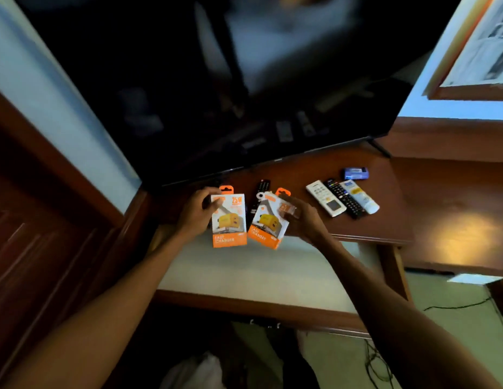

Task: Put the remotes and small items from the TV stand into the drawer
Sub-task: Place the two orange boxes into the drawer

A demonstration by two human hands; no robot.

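Note:
My left hand (198,213) grips an orange and white charger box (230,223) by its left edge. My right hand (302,220) holds a second charger box (268,224), tilted, by its upper right corner. Both boxes hang over the open drawer (258,272), whose pale bottom shows below the TV stand's front edge. On the wooden stand (385,214) lie a black remote (260,193) behind the boxes, a white remote (325,198), another black remote (345,198), a white tube (360,196) and a small blue item (354,173).
A large dark TV (216,94) stands at the back of the stand. A wooden door (34,220) is at the left. Cables (376,360) trail on the floor at the lower right. A framed picture (475,46) hangs on the right wall.

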